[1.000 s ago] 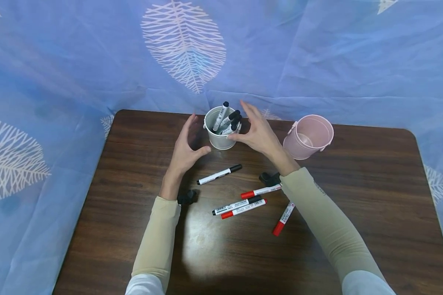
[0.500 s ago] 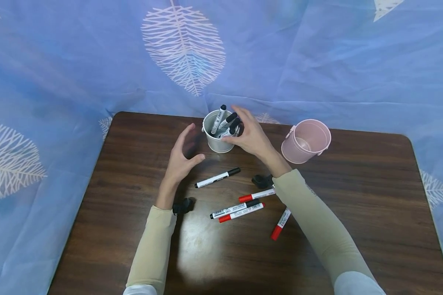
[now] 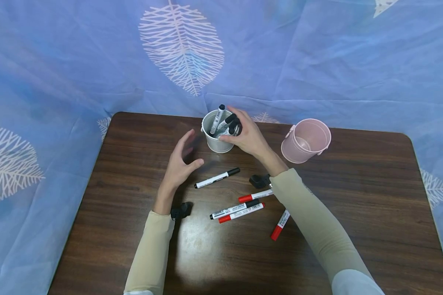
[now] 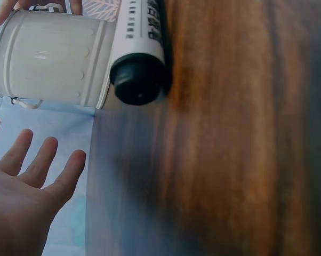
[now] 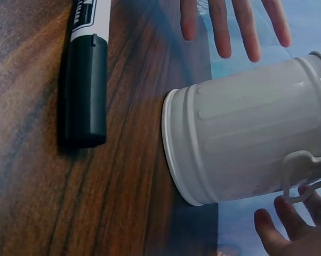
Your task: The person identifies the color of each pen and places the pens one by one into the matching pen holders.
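Note:
A white bucket (image 3: pixel 219 144) stands at the table's back edge, with 3 black-capped markers (image 3: pixel 218 119) leaning inside. My right hand (image 3: pixel 249 137) is at its right side, thumb near the front rim. In the right wrist view, the right hand's fingers (image 5: pixel 283 218) show right by the bucket's wire handle (image 5: pixel 296 176). Left of the bucket, my left hand (image 3: pixel 179 164) is apart from it, fingers spread and thumb out, holding nothing. In front of both hands lies a black-capped marker (image 3: pixel 217 178), seen close up as a marker (image 4: pixel 139 53) in the left wrist view.
A pink bucket (image 3: pixel 305 141) stands to the right on the dark wooden table (image 3: pixel 354 196). Nearer lie another black marker (image 3: pixel 232 209) and 3 red markers, including one red marker (image 3: pixel 241 213) beside it and one (image 3: pixel 280 224) partly under the right sleeve. Blue cloth (image 3: pixel 317 53) hangs behind.
My left hand has drawn back from the white bucket, down and slightly left. My right hand has shifted slightly left, closer over the bucket's rim. The head view has tilted a little.

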A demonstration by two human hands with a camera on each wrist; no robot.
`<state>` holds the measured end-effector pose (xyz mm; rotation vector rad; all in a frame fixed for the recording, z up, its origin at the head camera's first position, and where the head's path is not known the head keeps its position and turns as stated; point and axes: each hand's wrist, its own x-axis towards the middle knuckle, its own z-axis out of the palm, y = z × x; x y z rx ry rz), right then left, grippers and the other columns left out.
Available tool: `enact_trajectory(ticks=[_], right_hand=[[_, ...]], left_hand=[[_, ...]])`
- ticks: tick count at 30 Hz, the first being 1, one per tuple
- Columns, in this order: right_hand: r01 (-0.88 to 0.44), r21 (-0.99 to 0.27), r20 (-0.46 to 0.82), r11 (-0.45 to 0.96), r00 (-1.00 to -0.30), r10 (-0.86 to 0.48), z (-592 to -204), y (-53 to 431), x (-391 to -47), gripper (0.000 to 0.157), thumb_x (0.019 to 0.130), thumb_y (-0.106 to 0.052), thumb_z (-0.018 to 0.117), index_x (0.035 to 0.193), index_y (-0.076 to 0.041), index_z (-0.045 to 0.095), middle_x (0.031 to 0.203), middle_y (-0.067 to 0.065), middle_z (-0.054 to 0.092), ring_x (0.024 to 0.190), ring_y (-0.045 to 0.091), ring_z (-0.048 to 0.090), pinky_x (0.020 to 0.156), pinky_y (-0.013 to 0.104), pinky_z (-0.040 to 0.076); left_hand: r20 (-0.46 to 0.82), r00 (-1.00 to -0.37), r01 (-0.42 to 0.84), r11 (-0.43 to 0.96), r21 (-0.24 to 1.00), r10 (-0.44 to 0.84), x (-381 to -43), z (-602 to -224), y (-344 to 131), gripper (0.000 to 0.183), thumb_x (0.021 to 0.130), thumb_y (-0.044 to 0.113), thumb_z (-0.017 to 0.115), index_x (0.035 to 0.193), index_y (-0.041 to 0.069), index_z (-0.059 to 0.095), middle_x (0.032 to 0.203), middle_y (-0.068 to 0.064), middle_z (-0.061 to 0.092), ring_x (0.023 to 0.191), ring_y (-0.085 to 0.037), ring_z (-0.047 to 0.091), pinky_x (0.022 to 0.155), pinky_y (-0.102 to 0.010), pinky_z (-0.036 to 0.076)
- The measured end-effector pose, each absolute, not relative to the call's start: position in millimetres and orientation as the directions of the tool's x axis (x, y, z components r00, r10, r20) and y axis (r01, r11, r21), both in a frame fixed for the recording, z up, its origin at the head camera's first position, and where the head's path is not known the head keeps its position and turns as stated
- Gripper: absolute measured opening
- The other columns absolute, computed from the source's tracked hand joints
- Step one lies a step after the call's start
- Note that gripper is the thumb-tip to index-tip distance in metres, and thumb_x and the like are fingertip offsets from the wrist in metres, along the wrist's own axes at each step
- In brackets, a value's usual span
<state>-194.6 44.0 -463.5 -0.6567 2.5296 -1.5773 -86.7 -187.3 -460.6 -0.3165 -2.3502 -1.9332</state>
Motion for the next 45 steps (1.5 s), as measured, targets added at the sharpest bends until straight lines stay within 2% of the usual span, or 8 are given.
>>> enact_trajectory(ticks=[7, 15, 22, 26, 30, 35, 40, 45], right_hand=[[-0.287, -0.904, 0.157, 0.315, -0.912, -0.379, -471, 47, -197, 0.084, 0.076, -0.02, 0.089, 0.149, -0.018, 0.047, 0.147, 0.01, 0.045, 0.134, 0.024, 0.042, 0.112, 0.042, 0.031], [-0.298, -0.881, 0.151, 0.366, -0.913, -0.378, -471, 51, -198, 0.084, 0.075, -0.023, 0.089, 0.149, -0.019, 0.047, 0.148, 0.01, 0.043, 0.135, 0.024, 0.042, 0.111, 0.043, 0.032], [-0.3, -0.866, 0.141, 0.4, -0.914, -0.38, -473, 50, -196, 0.083, 0.078, -0.032, 0.087, 0.15, -0.025, 0.046, 0.149, 0.008, 0.041, 0.133, 0.024, 0.043, 0.11, 0.044, 0.034], [-0.298, -0.87, 0.134, 0.394, -0.91, -0.392, -473, 47, -193, 0.083, 0.079, -0.035, 0.086, 0.15, -0.028, 0.045, 0.148, 0.006, 0.04, 0.133, 0.022, 0.043, 0.109, 0.043, 0.035], [-0.306, -0.864, 0.142, 0.399, -0.91, -0.389, -473, 44, -193, 0.082, 0.079, -0.037, 0.085, 0.15, -0.029, 0.045, 0.147, 0.006, 0.041, 0.131, 0.022, 0.044, 0.108, 0.042, 0.036], [-0.306, -0.864, 0.147, 0.399, -0.913, -0.381, -474, 43, -193, 0.082, 0.078, -0.034, 0.086, 0.149, -0.028, 0.046, 0.147, 0.007, 0.041, 0.132, 0.022, 0.044, 0.108, 0.042, 0.036], [-0.303, -0.872, 0.144, 0.384, -0.909, -0.392, -474, 41, -193, 0.083, 0.078, -0.031, 0.087, 0.15, -0.025, 0.045, 0.149, 0.007, 0.04, 0.133, 0.024, 0.043, 0.109, 0.043, 0.035], [-0.288, -0.875, 0.134, 0.39, -0.916, -0.378, -474, 43, -194, 0.084, 0.078, -0.03, 0.087, 0.15, -0.024, 0.045, 0.149, 0.008, 0.04, 0.134, 0.024, 0.042, 0.109, 0.043, 0.034]], left_hand=[[0.175, -0.976, 0.199, 0.212, 0.957, 0.126, -79, -461, -185, 0.111, 0.075, 0.068, 0.072, 0.151, -0.003, 0.033, 0.154, -0.024, 0.034, 0.14, -0.045, 0.034, 0.107, -0.065, 0.03], [0.187, -0.973, 0.214, 0.234, 0.948, 0.134, -80, -472, -186, 0.112, 0.074, 0.069, 0.073, 0.154, 0.002, 0.03, 0.153, -0.025, 0.035, 0.138, -0.047, 0.035, 0.106, -0.066, 0.031], [0.187, -0.966, 0.235, 0.295, 0.926, 0.181, -80, -500, -195, 0.101, 0.074, 0.067, 0.075, 0.152, 0.013, 0.04, 0.154, -0.009, 0.041, 0.141, -0.03, 0.037, 0.111, -0.056, 0.03], [0.175, -0.956, 0.257, 0.391, 0.884, 0.234, -73, -502, -200, 0.081, 0.077, 0.042, 0.085, 0.145, 0.013, 0.051, 0.152, -0.001, 0.044, 0.141, -0.023, 0.038, 0.112, -0.054, 0.029], [0.144, -0.952, 0.261, 0.473, 0.842, 0.269, -67, -502, -202, 0.067, 0.075, 0.022, 0.088, 0.136, 0.013, 0.061, 0.15, -0.002, 0.046, 0.143, -0.024, 0.035, 0.111, -0.056, 0.029], [0.119, -0.943, 0.27, 0.509, 0.817, 0.31, -62, -503, -203, 0.058, 0.078, 0.025, 0.087, 0.131, 0.014, 0.066, 0.149, -0.005, 0.048, 0.146, -0.026, 0.031, 0.112, -0.056, 0.03], [0.073, -0.95, 0.246, 0.585, 0.773, 0.304, -55, -503, -207, 0.053, 0.078, 0.029, 0.087, 0.126, 0.017, 0.069, 0.149, -0.001, 0.047, 0.142, -0.026, 0.036, 0.108, -0.056, 0.034], [0.054, -0.955, 0.233, 0.623, 0.747, 0.292, -53, -503, -208, 0.056, 0.076, 0.028, 0.088, 0.128, 0.02, 0.068, 0.151, -0.002, 0.045, 0.144, -0.026, 0.033, 0.108, -0.057, 0.033]])
